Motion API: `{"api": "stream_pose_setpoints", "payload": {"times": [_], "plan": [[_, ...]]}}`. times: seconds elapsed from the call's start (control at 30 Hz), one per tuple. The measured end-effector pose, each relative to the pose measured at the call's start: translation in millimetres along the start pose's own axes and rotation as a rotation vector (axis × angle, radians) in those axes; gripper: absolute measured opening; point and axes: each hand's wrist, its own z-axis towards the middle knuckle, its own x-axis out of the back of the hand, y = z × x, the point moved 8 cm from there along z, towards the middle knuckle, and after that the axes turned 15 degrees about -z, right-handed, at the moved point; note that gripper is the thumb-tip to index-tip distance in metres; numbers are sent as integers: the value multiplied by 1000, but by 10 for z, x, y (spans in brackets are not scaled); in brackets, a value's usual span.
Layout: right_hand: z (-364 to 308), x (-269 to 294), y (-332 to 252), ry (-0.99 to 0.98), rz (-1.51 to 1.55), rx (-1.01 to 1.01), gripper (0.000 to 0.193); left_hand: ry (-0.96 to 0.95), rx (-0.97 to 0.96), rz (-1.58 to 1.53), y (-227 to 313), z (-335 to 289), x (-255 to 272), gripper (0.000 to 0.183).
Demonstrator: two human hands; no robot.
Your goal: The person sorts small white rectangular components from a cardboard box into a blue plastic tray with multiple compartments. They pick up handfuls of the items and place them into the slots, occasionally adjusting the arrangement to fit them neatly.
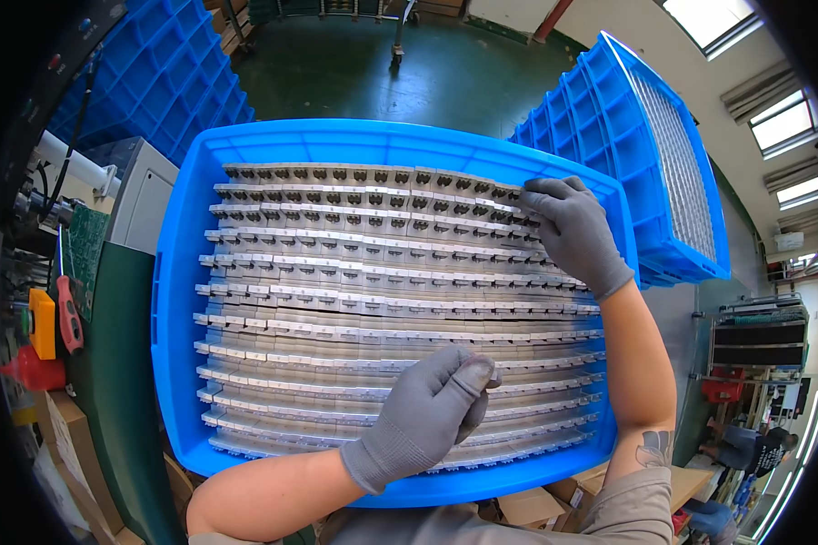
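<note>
A big blue plastic crate (165,300) lies in front of me, filled with rows of small silvery metal parts (364,277). Dark fittings show on the parts of the far rows. At the far right end of those rows is my right hand (573,227), in a grey glove. Its fingers are bent down and closed at a metal part, with the fingertips partly hidden. My left hand (427,413), gloved too, hovers over the near rows right of the middle. Its thumb presses on the curled fingers; what they hold, if anything, is too hidden to name.
Beyond the right corner stands another blue crate (600,136) with similar rows. Stacked blue crates (164,82) rise at the far left. Along the left are a grey metal box (145,195), a red-handled tool (69,313) and cardboard boxes (77,445). A person (759,450) is far off right.
</note>
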Motion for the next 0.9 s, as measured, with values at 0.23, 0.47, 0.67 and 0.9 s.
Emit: {"api": "stream_pose_setpoints", "payload": {"times": [0.23,0.47,0.67,0.9], "plan": [[7,21,-16,1,5,2,30,15,-21,6,7,12,16,34],[-108,546,-507,-138,649,21,18,69,-87,-120,102,27,79,35],[-359,725,-1128,-321,773,232,19,102,-149,-156,141,28,117,33],[-347,812,-1159,-195,783,171,20,89,-201,-105,231,-7,120,26]]}}
